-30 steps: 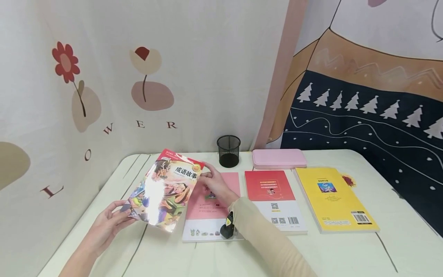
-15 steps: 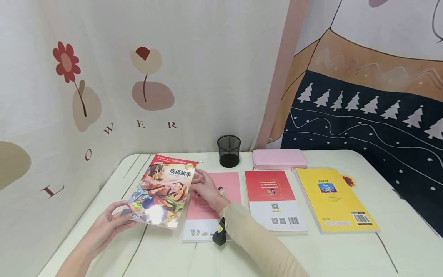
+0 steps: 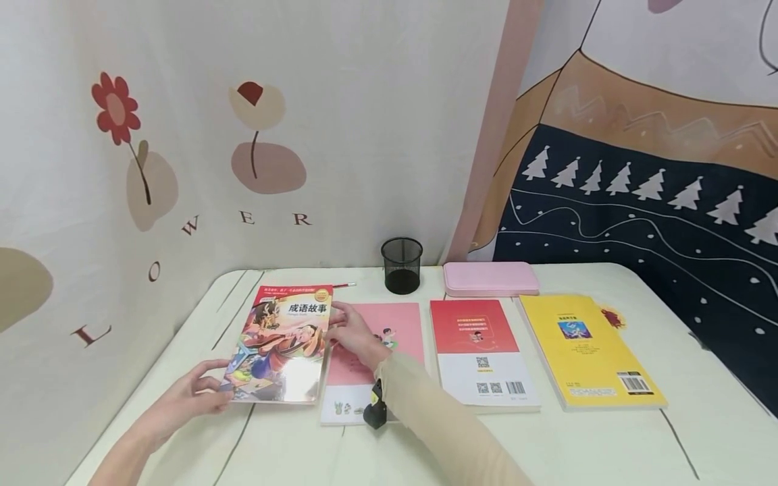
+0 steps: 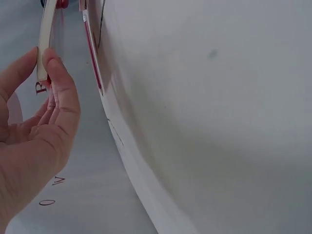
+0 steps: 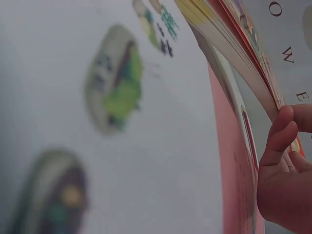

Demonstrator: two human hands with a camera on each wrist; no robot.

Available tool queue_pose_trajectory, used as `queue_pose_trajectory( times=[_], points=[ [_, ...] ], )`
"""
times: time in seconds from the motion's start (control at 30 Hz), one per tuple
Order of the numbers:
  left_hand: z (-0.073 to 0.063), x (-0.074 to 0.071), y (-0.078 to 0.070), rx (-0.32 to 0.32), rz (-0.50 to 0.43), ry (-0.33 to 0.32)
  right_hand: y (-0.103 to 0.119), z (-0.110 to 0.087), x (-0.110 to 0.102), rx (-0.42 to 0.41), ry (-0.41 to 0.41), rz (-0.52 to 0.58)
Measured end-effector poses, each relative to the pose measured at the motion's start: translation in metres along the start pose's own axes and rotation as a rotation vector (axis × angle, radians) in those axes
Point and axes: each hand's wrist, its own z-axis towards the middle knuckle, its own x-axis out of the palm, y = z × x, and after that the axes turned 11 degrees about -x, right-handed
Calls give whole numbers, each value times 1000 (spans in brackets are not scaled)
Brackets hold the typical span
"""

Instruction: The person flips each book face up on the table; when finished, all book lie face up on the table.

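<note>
Between both hands is a picture storybook (image 3: 281, 344) with a red top band and a glossy illustrated cover facing up. My left hand (image 3: 185, 401) pinches its lower left corner; the left wrist view shows thumb and finger of that hand (image 4: 46, 112) on either side of the book's edge (image 4: 47, 36). On the right edge, near the top, my right hand (image 3: 357, 332) grips it. In the right wrist view the fingers of the right hand (image 5: 287, 165) hold the page edges (image 5: 239, 63), tilted above a pink-and-white book (image 5: 170, 161).
The pink-and-white book (image 3: 401, 320) lies right of the storybook, partly under the right arm. Further right lie a red-and-white book (image 3: 477, 337) and a yellow book (image 3: 583, 351). Behind stand a black mesh pen cup (image 3: 402, 266), a pink case (image 3: 491, 278) and a red pencil (image 3: 344, 285).
The storybook has moved left and down, turning more upright to the view. The right hand has travelled left with it, and the pencil behind has come into sight.
</note>
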Motion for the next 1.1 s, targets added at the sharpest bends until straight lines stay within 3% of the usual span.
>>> queue_pose_trajectory(
  times=[0.17,0.5,0.87,1.1],
  points=[
    [2,-5,2,-56,77,0,-3,2,7,17,23,-64],
    [4,-15,6,-198,135,10,-8,4,18,30,78,-58],
    [2,-22,11,-212,168,9,-2,-1,24,80,79,-65],
    [3,-23,13,-253,204,-21,7,-3,25,107,65,-121]
  ],
)
